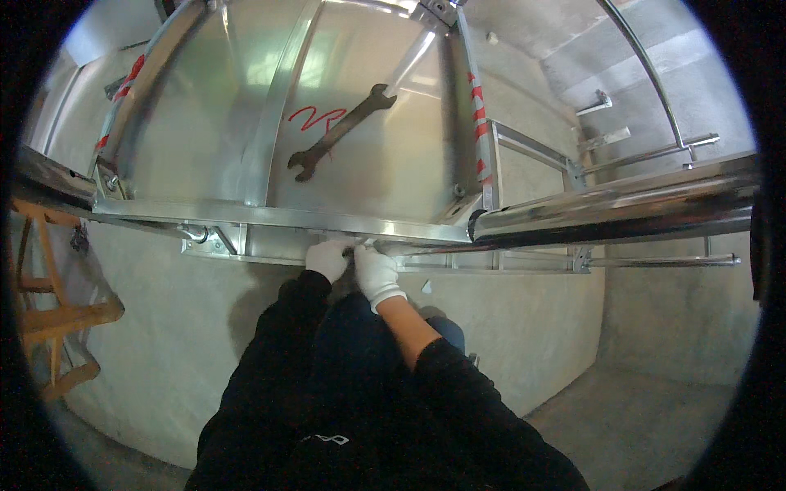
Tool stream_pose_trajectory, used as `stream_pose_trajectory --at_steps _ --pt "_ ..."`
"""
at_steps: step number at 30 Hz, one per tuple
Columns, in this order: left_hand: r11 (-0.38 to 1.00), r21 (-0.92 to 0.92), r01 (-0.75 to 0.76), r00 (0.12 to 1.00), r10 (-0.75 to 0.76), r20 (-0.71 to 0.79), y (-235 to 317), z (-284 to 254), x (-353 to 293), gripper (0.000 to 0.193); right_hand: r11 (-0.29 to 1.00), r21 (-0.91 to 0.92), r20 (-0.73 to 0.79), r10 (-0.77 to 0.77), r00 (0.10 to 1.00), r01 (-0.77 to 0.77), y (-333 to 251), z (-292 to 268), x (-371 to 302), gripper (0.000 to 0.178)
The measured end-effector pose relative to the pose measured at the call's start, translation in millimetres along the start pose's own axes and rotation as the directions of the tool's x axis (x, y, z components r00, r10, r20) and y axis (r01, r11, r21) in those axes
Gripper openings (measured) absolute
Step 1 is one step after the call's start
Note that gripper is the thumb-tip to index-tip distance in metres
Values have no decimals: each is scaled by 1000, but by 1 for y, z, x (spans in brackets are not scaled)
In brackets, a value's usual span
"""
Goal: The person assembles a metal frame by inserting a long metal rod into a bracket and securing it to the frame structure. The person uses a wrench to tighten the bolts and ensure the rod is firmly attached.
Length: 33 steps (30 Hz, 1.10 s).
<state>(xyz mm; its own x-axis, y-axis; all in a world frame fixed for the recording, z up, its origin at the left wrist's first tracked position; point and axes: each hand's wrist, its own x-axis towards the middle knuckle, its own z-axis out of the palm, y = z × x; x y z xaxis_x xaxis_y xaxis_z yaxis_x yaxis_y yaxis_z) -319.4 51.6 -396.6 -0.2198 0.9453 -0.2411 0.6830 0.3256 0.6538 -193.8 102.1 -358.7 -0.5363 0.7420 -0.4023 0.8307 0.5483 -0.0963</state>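
Note:
Both hands, in white gloves, are close together at the near edge of a metal-framed panel (368, 188). My left hand (327, 260) is closed, its fingertips at a small dark spot just under the frame's rail (327, 219). Beside it, my right hand (378, 274) is also closed, fingers pinched at the same place. What they grip is too small and partly hidden by the gloves. A rusty double open-ended wrench (342, 135) lies slantwise on the panel, beyond the hands, over a red scrawled mark (311, 119).
A thick shiny pipe (622, 204) runs off to the right from the panel's corner. Below it is a lower metal frame (508, 260) with a thin rod (667, 262). A wooden stand (70, 319) is at left. Red-and-white tape (479, 123) wraps the panel's side rails.

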Motion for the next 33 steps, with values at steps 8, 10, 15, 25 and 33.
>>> stream_pose_trajectory --at_steps 8,10,15,25,33 --pt "998 39 -39 999 38 9 -7 4 3 28 999 -24 -180 -35 983 31 -7 -1 -9 18" --pt "998 58 -24 999 22 37 -10 8 3 28 1000 -19 -119 -16 993 14 -3 5 -2 18" --pt "997 80 -14 998 9 57 -7 5 2 32 1000 -5 -119 27 992 -27 -7 0 -5 17" --pt "995 85 49 993 -58 107 9 -14 0 33 1000 24 -156 11 988 -8 -5 8 -3 17" --pt "994 111 21 988 -38 150 4 -11 0 41 999 9 -20 36 999 -36 -3 4 1 16"
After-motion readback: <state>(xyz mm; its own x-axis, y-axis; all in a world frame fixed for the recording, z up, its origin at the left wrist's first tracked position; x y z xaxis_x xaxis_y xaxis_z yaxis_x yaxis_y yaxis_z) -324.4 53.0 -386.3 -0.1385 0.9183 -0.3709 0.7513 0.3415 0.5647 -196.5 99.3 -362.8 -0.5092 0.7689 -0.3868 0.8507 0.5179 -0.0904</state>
